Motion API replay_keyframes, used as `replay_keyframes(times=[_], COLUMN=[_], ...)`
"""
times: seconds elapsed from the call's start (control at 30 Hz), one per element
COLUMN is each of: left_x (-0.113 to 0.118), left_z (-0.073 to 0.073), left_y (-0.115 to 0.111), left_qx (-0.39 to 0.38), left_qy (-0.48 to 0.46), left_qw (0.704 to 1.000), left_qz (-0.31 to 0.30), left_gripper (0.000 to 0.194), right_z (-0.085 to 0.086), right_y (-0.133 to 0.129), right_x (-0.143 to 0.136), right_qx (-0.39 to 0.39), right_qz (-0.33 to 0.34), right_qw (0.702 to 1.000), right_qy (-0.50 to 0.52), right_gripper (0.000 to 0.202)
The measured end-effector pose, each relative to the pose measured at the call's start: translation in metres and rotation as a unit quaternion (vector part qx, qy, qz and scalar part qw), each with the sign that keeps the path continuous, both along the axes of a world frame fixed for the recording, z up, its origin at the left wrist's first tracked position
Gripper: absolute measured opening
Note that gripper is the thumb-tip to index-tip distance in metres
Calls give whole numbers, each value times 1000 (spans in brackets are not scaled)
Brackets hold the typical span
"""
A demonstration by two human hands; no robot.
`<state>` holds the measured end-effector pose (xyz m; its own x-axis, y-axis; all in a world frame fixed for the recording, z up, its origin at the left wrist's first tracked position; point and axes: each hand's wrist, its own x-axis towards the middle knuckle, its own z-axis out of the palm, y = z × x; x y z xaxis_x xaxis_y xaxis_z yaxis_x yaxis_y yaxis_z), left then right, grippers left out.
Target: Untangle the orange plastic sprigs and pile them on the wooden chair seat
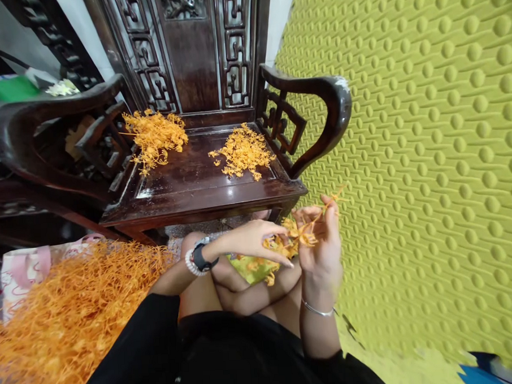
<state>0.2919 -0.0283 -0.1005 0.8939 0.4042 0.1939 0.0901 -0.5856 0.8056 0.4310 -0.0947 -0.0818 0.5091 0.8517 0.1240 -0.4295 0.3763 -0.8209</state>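
My right hand (320,248), palm turned toward me, pinches a thin-stemmed orange plastic flower piece (333,199) between thumb and fingertips. Close on its left, my left hand (253,239) is curled around a small bunch of orange plastic flower pieces (281,246), some of them reaching over to the right palm. Both hands are over my crossed legs, in front of the chair. On the dark wooden chair seat (196,180) lie two heaps of similar pieces: a taller left heap (158,137) and a flatter right heap (243,151).
A large mass of stringy orange pieces (87,312) spreads at my lower left, against a white and pink bag (28,270). Carved armrests flank the seat, the right armrest (319,90) nearest the bumpy yellow-green wall covering (429,179). Something green (9,88) is at the upper left.
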Motion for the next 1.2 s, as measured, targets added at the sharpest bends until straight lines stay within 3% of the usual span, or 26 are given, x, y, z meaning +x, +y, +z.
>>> replay_keyframes(times=[0.1,0.2,0.3,0.4,0.5,0.57,0.67,0.77,0.9,1.03,1.1,1.2], left_x=[0,1,-2,-6,-9,-9,-5,-3,-4,-3,-2,0], left_z=[-4,-7,-9,-12,-12,-12,-15,-20,-27,-36,-41,-44], left_y=[-13,-16,-19,-27,-39,-46,-53,-53,-50,-50,-53,-59], left_qx=[24,-58,-161,-203,-147,-58,38,26,-118,-206,-213,-132], left_qy=[-36,-95,-158,-180,-129,-58,35,32,-65,-96,-96,-72], left_qw=[995,987,965,952,968,972,958,969,975,960,954,959], left_qz=[88,118,131,141,156,218,284,244,177,166,187,238], left_gripper=[30,24,22,27,40,55,44,32,25,31,34,37], right_z=[-6,-13,-21,-30,-38,-41,-43,-43,-41,-35,-34,-36], right_y=[1,-3,-9,-10,-6,-3,-1,0,-3,-9,-10,-10], right_x=[-3,-4,-6,-11,-19,-25,-30,-30,-23,-18,-18,-19], right_qx=[-23,-41,-75,-84,-82,-85,-97,-105,-112,-147,-152,-143], right_qz=[34,81,76,48,2,-14,6,13,70,134,150,128], right_qw=[999,996,992,988,983,981,982,984,987,978,975,980], right_qy=[1,-19,-68,-123,-163,-171,-165,-145,-87,-66,-58,-52], right_gripper=[41,47,43,27,20,25,29,29,28,28,28,28])
